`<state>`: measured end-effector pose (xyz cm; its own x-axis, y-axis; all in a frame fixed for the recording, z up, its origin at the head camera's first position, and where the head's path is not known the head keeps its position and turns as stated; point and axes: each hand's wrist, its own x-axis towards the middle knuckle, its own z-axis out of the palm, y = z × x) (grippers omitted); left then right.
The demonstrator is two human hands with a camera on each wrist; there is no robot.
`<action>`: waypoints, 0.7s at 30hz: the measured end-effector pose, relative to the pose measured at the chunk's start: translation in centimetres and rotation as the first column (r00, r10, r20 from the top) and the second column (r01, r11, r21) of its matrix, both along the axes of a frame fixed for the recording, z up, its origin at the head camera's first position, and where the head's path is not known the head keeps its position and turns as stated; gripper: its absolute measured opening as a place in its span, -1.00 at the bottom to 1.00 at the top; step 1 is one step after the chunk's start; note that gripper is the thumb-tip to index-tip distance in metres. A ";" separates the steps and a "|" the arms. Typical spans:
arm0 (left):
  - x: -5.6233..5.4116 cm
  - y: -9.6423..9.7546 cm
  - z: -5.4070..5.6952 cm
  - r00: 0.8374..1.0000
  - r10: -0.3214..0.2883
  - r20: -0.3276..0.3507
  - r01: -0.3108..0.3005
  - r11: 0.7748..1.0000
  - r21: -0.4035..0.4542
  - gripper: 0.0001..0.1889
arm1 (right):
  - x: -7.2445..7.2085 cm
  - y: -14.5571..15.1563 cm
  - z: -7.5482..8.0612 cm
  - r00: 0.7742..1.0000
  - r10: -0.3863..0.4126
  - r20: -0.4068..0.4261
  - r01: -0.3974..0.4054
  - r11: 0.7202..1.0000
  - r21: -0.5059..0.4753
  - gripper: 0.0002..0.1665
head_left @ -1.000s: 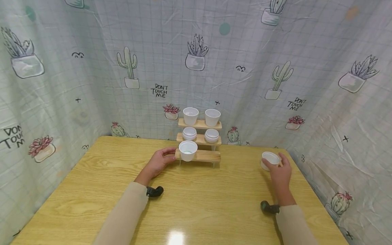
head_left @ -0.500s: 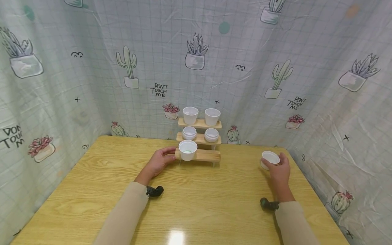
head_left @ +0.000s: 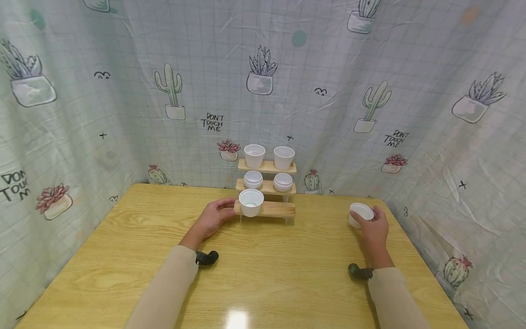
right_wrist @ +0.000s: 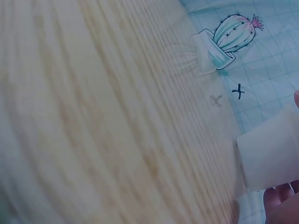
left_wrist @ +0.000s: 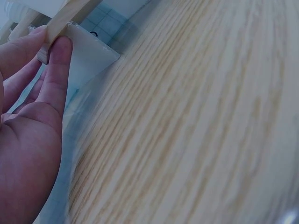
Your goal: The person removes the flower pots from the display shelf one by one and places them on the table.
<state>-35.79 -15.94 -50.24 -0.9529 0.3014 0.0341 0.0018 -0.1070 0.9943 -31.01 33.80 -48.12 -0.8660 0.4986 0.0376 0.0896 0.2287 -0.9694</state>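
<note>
With thumb and fingers, my left hand (head_left: 212,218) pinches the left end of the lowest wooden board (head_left: 277,209) of a three-step display stand; the left wrist view shows the pinched board end (left_wrist: 58,28) closely. Beside those fingers, a white pot (head_left: 251,203) stands on that same board. Far to the right, my right hand (head_left: 376,230) grips another white pot (head_left: 355,221) around its sides. That pot is upright at the table's back right, its base at the tabletop. In the right wrist view only the pot's wall (right_wrist: 266,154) and some fingertips (right_wrist: 275,200) show.
Two rounded white pots (head_left: 253,179) sit on the middle board (head_left: 268,185). Two taller white pots (head_left: 284,158) stand on the top board (head_left: 269,165). A curtain (head_left: 197,68) printed with cacti hangs behind and beside the wooden table (head_left: 287,269).
</note>
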 end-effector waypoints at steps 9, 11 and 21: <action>0.2 0.0 0.2 1.000 -0.012 0.005 0.012 1.000 0.004 -0.40 | -0.3 0.2 -0.2 1.000 0.002 0.022 -0.002 1.000 0.022 0.20; 0.2 0.0 0.2 1.000 -0.010 0.006 0.010 1.000 -0.002 -0.39 | -0.3 0.2 -0.2 1.000 -0.001 0.024 0.001 1.000 0.025 0.20; 0.0 0.0 0.0 1.000 0.008 0.015 -0.007 1.000 -0.014 -0.41 | -0.1 -0.1 0.0 1.000 0.017 0.026 -0.018 0.999 0.043 0.16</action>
<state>-35.77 -15.90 -50.21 -0.9555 0.2946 0.0160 -0.0121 -0.0934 0.9956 -31.09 33.72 -48.15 -0.8756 0.4816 0.0359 0.1103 0.2719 -0.9560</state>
